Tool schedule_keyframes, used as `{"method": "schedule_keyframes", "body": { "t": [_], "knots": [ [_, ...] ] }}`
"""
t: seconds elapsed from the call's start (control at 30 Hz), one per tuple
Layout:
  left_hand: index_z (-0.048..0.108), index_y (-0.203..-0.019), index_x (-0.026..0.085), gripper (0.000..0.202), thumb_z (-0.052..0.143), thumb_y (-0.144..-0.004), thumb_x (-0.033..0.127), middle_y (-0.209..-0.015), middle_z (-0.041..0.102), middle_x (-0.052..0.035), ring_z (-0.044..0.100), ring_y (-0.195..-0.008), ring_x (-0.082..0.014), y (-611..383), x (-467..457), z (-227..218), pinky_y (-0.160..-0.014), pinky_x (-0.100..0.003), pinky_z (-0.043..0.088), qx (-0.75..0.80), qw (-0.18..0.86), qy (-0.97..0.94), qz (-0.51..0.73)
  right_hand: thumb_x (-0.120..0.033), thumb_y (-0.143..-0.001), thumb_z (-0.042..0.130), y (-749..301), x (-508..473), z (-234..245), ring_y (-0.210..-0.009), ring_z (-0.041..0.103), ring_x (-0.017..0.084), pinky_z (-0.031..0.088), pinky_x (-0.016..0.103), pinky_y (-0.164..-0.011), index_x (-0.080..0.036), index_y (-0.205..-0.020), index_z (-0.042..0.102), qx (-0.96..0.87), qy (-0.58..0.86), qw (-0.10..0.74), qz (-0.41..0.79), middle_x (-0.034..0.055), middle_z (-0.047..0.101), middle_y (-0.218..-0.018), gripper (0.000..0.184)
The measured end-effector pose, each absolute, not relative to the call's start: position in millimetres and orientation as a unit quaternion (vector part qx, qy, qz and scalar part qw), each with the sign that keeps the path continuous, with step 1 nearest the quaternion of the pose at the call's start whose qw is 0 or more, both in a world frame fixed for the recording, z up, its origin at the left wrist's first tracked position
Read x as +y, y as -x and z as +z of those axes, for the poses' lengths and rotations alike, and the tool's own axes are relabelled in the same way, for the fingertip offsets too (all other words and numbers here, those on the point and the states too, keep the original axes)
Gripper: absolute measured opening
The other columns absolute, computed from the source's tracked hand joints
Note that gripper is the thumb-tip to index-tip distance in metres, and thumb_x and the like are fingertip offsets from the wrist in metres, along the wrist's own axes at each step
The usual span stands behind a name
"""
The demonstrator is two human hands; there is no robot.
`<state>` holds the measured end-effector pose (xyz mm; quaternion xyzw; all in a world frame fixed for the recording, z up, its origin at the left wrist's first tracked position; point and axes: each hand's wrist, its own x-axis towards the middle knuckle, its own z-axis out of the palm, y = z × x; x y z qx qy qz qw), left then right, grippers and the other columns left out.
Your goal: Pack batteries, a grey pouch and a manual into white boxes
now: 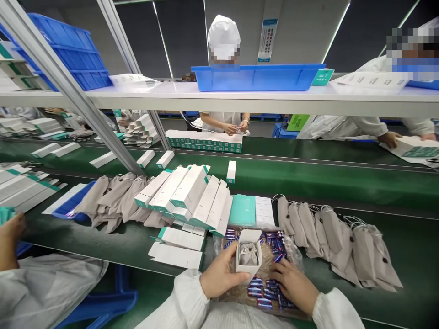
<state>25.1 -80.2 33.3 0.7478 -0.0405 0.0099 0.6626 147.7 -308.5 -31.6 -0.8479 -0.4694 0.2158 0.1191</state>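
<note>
My left hand holds a small open white carton upright, with a beige drawstring pouch inside it. My right hand rests with its fingers apart on a heap of small blue-and-silver packets. They lie in a clear plastic bag on the green conveyor belt. To the right of my hands runs a row of beige pouches. White cartons with teal edges lie in a loose pile beyond my left hand.
A co-worker's hand and sleeve show at the lower left. Beyond a second belt, more co-workers handle cartons. A white shelf spans the view above the belts, bearing a blue tray. An aluminium post slants across the left.
</note>
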Motion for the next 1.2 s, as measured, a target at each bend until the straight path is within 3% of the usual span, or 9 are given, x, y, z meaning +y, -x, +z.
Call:
{"method": "schedule_keyframes", "body": {
  "t": [0.17,0.23,0.33,0.4,0.57,0.73,0.97,1.1,1.2],
  "knots": [
    [0.049,-0.119,0.018,0.051,0.069,-0.072,0.025,-0.114,0.062,-0.0076,0.057,-0.105,-0.0246,-20.7,-82.7,45.0,-0.091,-0.035,0.044,0.020,0.623,-0.782,0.030,-0.011,-0.074,0.052,-160.0,-302.8,-29.1,-0.097,0.059,0.029,0.045,0.044,-0.089,-0.018,-0.086,0.070,-0.436,0.863,0.135,0.215,0.0100,0.069,-0.093,0.023],
    [0.048,-0.118,0.018,0.051,0.068,-0.071,0.020,-0.115,0.062,-0.0076,0.058,-0.105,-0.0242,-20.3,-85.7,48.5,-0.091,-0.035,0.044,0.043,0.629,-0.775,0.034,-0.024,-0.081,0.052,-165.9,-297.8,-8.9,-0.096,0.061,0.027,0.047,0.042,-0.089,-0.018,-0.094,0.069,-0.383,0.870,0.237,0.201,0.0101,0.069,-0.100,0.022],
    [0.042,-0.123,0.019,0.060,0.067,-0.069,0.016,-0.119,0.061,-0.0090,0.058,-0.106,-0.0242,-21.4,-91.1,54.9,-0.089,-0.035,0.045,0.060,0.648,-0.759,0.036,-0.047,-0.080,0.056,-165.1,-284.3,44.8,-0.094,0.063,0.025,0.051,0.038,-0.084,-0.021,-0.101,0.065,-0.275,0.804,0.502,0.163,0.0083,0.069,-0.103,0.035],
    [0.038,-0.126,0.020,0.064,0.067,-0.069,0.017,-0.121,0.060,-0.0096,0.059,-0.106,-0.0242,-22.9,-94.4,58.6,-0.087,-0.034,0.046,0.056,0.659,-0.749,0.041,-0.047,-0.080,0.057,-158.9,-272.1,87.8,-0.089,0.063,0.022,0.052,0.033,-0.078,-0.022,-0.100,0.063,-0.301,0.756,0.563,0.144,0.0064,0.069,-0.099,0.033],
    [0.032,-0.132,0.022,0.073,0.069,-0.070,0.022,-0.122,0.059,-0.0090,0.059,-0.105,-0.0239,-24.5,-99.5,57.2,-0.085,-0.034,0.047,0.020,0.675,-0.734,0.070,-0.024,-0.082,0.056,-153.4,-243.5,160.6,-0.073,0.059,0.013,0.045,0.026,-0.067,-0.023,-0.084,0.058,-0.479,0.775,0.368,0.183,-0.0024,0.066,-0.079,0.003],
    [0.021,-0.140,0.023,0.082,0.067,-0.073,0.024,-0.116,0.061,-0.0090,0.061,-0.098,-0.0231,-19.8,-98.4,47.5,-0.083,-0.036,0.048,0.025,0.678,-0.730,0.090,-0.014,-0.077,0.058,-165.3,-230.7,167.1,-0.069,0.060,0.012,0.045,0.023,-0.066,-0.021,-0.077,0.064,-0.536,0.751,0.287,0.258,-0.0039,0.067,-0.074,0.010],
    [0.023,-0.143,0.023,0.083,0.067,-0.073,0.031,-0.125,0.055,-0.0111,0.056,-0.108,-0.0272,-14.2,-92.9,42.8,-0.091,-0.039,0.046,0.020,0.616,-0.781,0.099,-0.007,-0.086,0.040,-142.7,-234.3,155.1,-0.088,0.059,0.020,0.043,0.037,-0.081,-0.022,-0.098,0.069,-0.609,0.754,0.202,0.140,0.0042,0.070,-0.093,0.035],
    [0.030,-0.140,0.023,0.075,0.064,-0.074,0.027,-0.130,0.052,-0.0096,0.049,-0.118,-0.0274,-16.4,-90.7,44.5,-0.100,-0.040,0.039,0.009,0.576,-0.810,0.105,-0.007,-0.084,0.039,-139.5,-240.0,143.9,-0.095,0.052,0.024,0.042,0.043,-0.084,-0.024,-0.099,0.068,-0.617,0.748,0.208,0.129,0.0054,0.067,-0.093,0.037],
    [0.036,-0.135,0.023,0.067,0.062,-0.074,0.024,-0.127,0.053,-0.0084,0.052,-0.112,-0.0249,-19.8,-86.0,50.1,-0.097,-0.038,0.041,0.001,0.566,-0.817,0.106,-0.019,-0.088,0.039,-146.9,-243.8,121.6,-0.107,0.049,0.024,0.040,0.045,-0.092,-0.026,-0.097,0.069,-0.554,0.741,0.354,0.137,0.0067,0.061,-0.112,0.032]
  ]
}}
